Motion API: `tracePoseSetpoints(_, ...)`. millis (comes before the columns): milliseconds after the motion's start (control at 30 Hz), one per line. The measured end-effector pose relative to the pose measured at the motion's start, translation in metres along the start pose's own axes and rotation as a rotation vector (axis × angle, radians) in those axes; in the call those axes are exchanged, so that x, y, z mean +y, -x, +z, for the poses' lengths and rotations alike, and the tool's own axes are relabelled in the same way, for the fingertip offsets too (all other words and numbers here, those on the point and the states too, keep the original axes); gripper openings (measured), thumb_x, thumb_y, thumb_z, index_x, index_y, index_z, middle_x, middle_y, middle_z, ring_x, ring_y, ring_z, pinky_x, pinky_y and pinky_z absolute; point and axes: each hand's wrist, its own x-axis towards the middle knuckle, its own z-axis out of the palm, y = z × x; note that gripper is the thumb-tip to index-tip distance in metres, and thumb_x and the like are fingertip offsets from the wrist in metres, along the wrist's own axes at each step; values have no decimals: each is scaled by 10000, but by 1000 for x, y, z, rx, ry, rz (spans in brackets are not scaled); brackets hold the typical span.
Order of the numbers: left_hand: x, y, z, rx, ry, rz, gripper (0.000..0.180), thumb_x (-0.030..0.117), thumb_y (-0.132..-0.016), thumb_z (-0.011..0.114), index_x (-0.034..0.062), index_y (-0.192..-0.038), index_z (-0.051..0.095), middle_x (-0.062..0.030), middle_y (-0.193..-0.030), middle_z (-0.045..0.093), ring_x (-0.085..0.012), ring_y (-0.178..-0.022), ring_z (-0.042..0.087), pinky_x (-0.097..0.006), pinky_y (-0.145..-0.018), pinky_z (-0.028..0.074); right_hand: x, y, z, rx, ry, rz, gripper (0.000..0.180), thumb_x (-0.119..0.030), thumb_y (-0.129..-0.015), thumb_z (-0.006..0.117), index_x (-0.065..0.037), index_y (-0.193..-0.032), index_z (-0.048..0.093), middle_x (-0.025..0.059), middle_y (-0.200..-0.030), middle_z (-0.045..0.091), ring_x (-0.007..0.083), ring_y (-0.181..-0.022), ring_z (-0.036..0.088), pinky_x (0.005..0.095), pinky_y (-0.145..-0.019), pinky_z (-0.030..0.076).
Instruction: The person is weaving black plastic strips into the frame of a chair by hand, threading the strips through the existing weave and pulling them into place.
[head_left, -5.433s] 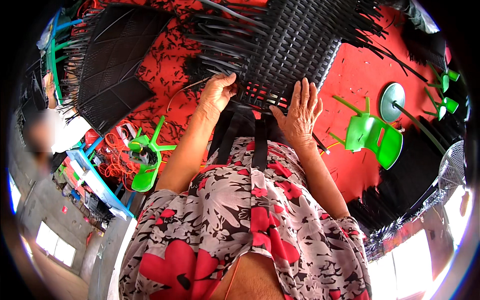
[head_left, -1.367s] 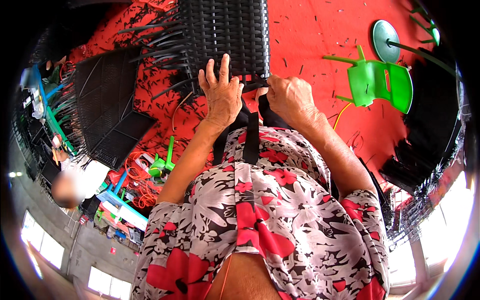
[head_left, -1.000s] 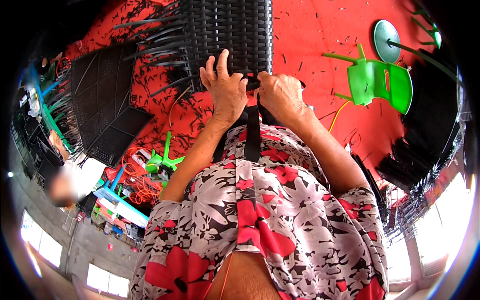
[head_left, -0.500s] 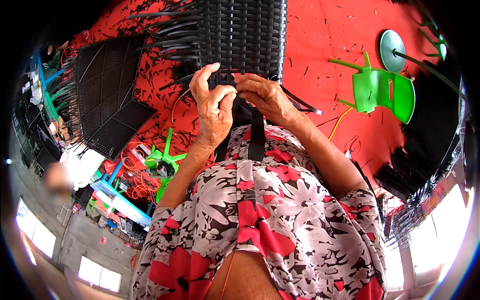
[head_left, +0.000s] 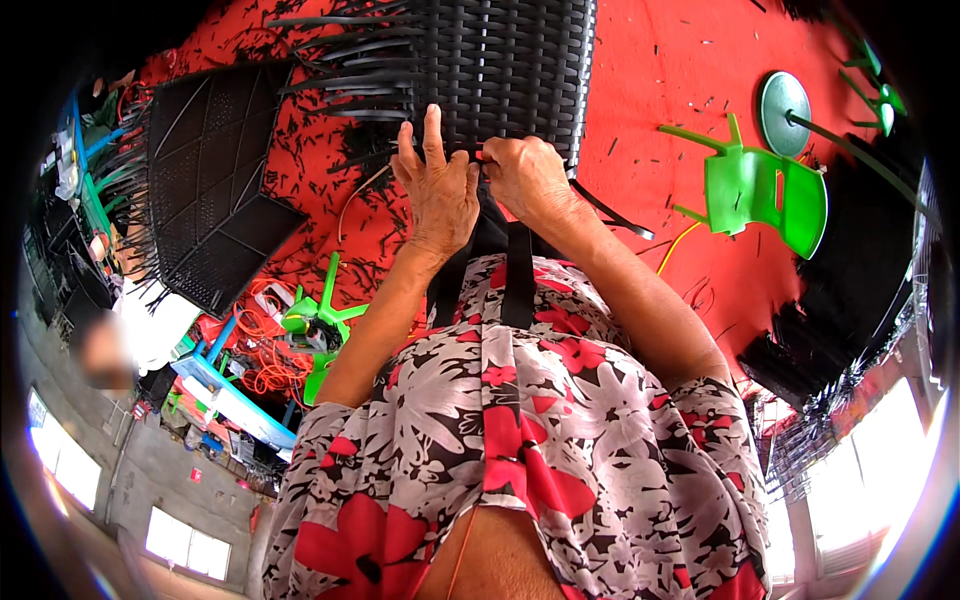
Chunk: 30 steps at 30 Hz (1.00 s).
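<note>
Your black weave [head_left: 505, 75] is glossy, fringed left; your left hand [head_left: 438, 195] and right hand [head_left: 532, 178] curl narrow at its edge, hold unclear.

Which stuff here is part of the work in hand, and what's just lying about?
Work in hand:
woven black panel, left hand and right hand at its near edge
loose black strips along its left side

Seemingly lying about:
green chair
round-based stand
orange cords

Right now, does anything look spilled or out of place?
Black scraps litter the red floor, thickest left of the woven panel, and farther left orange cord lies tangled; both look untidy.
</note>
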Motion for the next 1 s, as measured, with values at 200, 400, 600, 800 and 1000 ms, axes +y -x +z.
tracePoseSetpoints(200,-11,5,-5,243,300,-44,51,30,-772,623,3,-804,652,-115,-1354,381,-337,-1245,306,-401,-1008,286,-1,17,-1,149,-137,-154,151,-23,-741,618,-32,-891,624,146,-935,627,337,-740,633,415,-633,527)
tracePoseSetpoints(400,6,25,-50,307,355,-35,52,15,-755,612,28,-805,614,-124,-1258,434,-335,-1175,364,-432,-972,316,-9,21,10,131,-450,-397,231,-53,-789,625,-69,-1019,623,121,-1147,563,319,-807,637,376,-686,531)
tracePoseSetpoints(600,-28,27,-25,281,431,-197,102,101,-857,578,24,-900,629,-131,-1268,421,-324,-1148,385,-405,-951,339,-18,10,1,82,-370,-57,131,-94,-745,677,-1,-832,644,171,-770,641,327,-706,641,360,-639,514)
tracePoseSetpoints(800,-36,18,-12,249,279,-77,160,43,-785,617,31,-944,634,-129,-1302,408,-312,-1151,400,-397,-947,365,-17,-2,4,1,-104,36,89,-85,-663,596,-5,-696,615,226,-671,609,385,-662,619,432,-631,513)
tracePoseSetpoints(1000,-29,14,-10,216,327,-92,208,24,-747,637,51,-953,632,-130,-1297,388,-319,-1152,402,-402,-956,360,-17,-5,2,-8,-20,26,115,-94,-630,576,2,-682,613,229,-659,605,399,-645,613,449,-617,517)
